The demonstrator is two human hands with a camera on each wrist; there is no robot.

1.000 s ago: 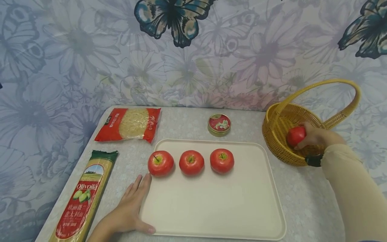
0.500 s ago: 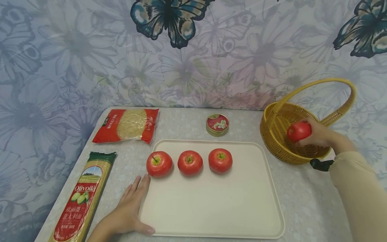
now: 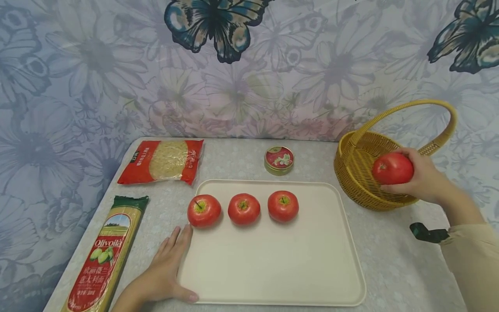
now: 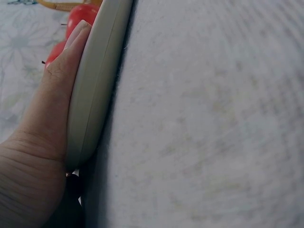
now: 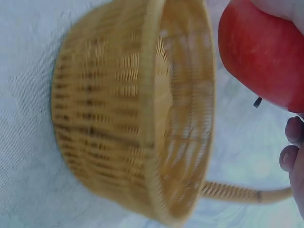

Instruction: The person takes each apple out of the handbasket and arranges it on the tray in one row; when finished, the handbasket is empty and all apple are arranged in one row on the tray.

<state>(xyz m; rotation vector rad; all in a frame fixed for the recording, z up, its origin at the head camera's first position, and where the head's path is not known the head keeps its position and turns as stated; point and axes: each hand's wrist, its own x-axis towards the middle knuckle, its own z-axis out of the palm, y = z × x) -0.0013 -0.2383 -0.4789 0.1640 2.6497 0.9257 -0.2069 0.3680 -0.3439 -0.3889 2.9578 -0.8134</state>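
Note:
My right hand (image 3: 426, 177) grips a red apple (image 3: 391, 169) over the yellow wicker basket (image 3: 345, 167). In the right wrist view that apple (image 5: 261, 57) is clear of the basket's rim (image 5: 149, 95), its stem showing. At the left side of the cream tray (image 3: 280, 268), my left hand (image 3: 167, 264) rests with fingers spread and thumb touching the front left corner. The left wrist view has the thumb (image 4: 52, 90) lying along the tray's edge (image 4: 95, 85). A left apple (image 3: 204, 211), a middle apple (image 3: 244, 209) and a right apple (image 3: 283, 206) form a row on the tray's far part.
Behind the tray stands a small round tin (image 3: 279, 160). A red bag of pasta (image 3: 167, 160) lies at the back left, and a long spaghetti packet (image 3: 103, 260) at the left. The table (image 3: 234, 158) meets a flowered cloth backdrop (image 3: 241, 99).
My right hand has lifted the apple from inside the basket, up and a little towards me, to above the rim. My left hand has stayed by the tray.

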